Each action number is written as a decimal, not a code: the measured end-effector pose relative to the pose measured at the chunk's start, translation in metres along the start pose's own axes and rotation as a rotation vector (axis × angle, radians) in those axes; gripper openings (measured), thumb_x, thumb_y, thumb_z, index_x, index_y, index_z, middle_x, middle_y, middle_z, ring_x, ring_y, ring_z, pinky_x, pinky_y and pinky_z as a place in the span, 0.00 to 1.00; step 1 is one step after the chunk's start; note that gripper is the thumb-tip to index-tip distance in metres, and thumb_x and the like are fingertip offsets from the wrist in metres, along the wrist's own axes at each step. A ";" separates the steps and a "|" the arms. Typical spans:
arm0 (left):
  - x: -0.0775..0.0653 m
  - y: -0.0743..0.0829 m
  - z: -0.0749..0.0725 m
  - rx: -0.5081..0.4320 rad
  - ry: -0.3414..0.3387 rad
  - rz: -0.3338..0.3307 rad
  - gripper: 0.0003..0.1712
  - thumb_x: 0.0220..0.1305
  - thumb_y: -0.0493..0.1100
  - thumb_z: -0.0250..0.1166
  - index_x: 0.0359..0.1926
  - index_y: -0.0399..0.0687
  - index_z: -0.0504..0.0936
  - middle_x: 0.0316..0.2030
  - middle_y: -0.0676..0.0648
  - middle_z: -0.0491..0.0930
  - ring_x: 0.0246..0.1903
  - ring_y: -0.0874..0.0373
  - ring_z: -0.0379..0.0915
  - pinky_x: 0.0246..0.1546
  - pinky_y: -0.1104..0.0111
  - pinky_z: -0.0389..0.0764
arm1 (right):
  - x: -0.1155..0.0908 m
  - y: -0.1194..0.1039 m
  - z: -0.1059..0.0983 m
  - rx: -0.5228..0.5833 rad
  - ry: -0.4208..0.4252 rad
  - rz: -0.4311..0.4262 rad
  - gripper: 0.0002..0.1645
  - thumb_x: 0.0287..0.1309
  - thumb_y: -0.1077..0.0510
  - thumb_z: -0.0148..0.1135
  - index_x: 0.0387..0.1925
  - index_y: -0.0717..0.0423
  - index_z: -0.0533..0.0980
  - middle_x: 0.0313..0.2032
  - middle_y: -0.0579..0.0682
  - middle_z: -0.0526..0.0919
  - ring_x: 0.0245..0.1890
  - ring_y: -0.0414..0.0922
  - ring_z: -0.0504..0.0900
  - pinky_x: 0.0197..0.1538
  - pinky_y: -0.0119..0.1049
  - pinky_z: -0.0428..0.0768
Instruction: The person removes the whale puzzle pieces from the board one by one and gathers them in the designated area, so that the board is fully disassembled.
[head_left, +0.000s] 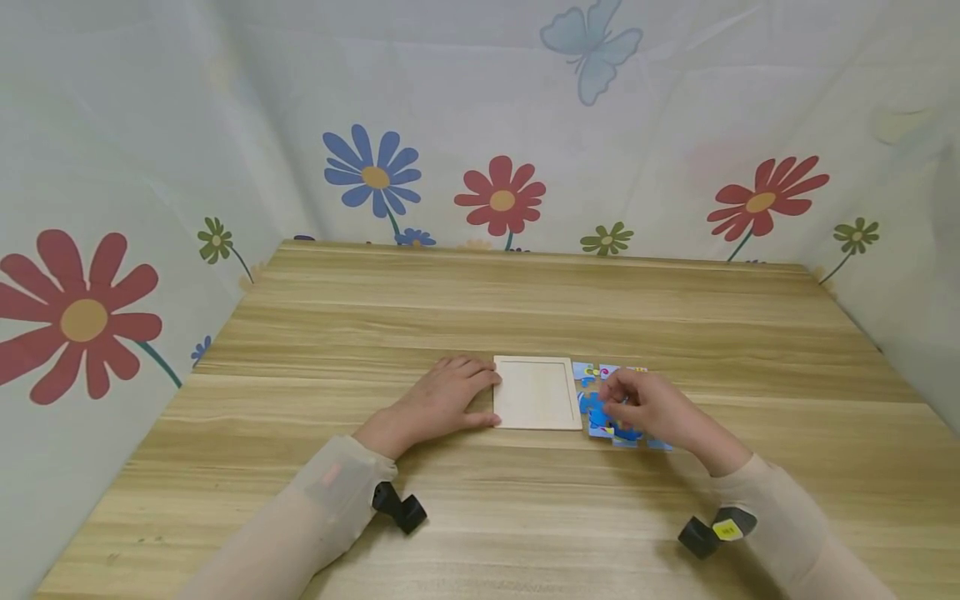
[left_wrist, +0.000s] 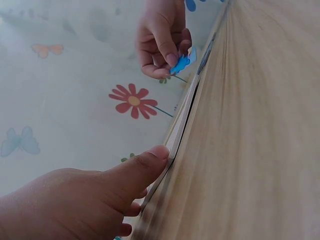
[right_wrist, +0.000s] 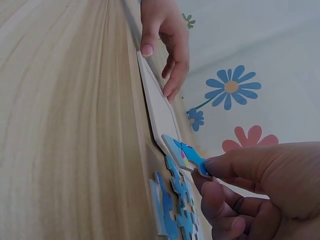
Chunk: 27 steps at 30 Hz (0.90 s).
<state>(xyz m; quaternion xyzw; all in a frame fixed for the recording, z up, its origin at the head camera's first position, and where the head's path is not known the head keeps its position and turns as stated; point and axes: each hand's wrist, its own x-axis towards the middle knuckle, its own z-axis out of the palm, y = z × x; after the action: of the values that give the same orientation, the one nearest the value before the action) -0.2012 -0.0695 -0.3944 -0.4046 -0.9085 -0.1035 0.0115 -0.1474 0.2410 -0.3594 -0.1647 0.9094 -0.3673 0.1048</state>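
A square, pale wooden puzzle tray point(head_left: 534, 396) with a raised rim lies on the table in the head view, its inside bare. My left hand point(head_left: 438, 396) rests at its left edge, thumb by the near corner and fingertips further back along the rim. Just right of the tray, my right hand point(head_left: 654, 408) pinches a blue jigsaw piece point(right_wrist: 181, 151) between thumb and fingers. In the right wrist view this piece is tilted above the table near the tray's edge. Several blue jigsaw pieces point(right_wrist: 184, 215) lie beneath that hand, which partly hides them in the head view.
The wood-grain table point(head_left: 375, 308) extends around the tray on all sides. Behind it hangs a pale curtain point(head_left: 450, 83) printed with flowers and a butterfly. Black camera mounts sit on both wrists, the left mount point(head_left: 400, 508) and the right mount point(head_left: 708, 533) both above the tabletop.
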 end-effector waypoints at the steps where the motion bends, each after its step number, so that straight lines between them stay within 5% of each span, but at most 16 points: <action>1: 0.000 0.000 0.000 0.000 0.000 0.000 0.33 0.61 0.63 0.62 0.60 0.48 0.75 0.62 0.46 0.73 0.64 0.49 0.66 0.66 0.53 0.64 | 0.000 0.001 0.001 -0.003 -0.002 -0.003 0.04 0.60 0.66 0.60 0.38 0.62 0.74 0.27 0.49 0.76 0.23 0.40 0.73 0.27 0.28 0.74; 27: -0.001 -0.001 -0.003 0.030 -0.006 -0.003 0.33 0.61 0.64 0.60 0.60 0.49 0.75 0.61 0.47 0.73 0.64 0.50 0.66 0.65 0.52 0.65 | 0.005 0.002 0.020 -0.102 0.050 -0.022 0.03 0.57 0.62 0.63 0.32 0.56 0.76 0.24 0.45 0.76 0.19 0.33 0.68 0.25 0.27 0.70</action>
<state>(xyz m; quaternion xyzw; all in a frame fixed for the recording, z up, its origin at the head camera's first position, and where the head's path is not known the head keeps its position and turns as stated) -0.2018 -0.0719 -0.3915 -0.4032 -0.9107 -0.0888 0.0144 -0.1466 0.2281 -0.3753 -0.1705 0.9274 -0.3257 0.0694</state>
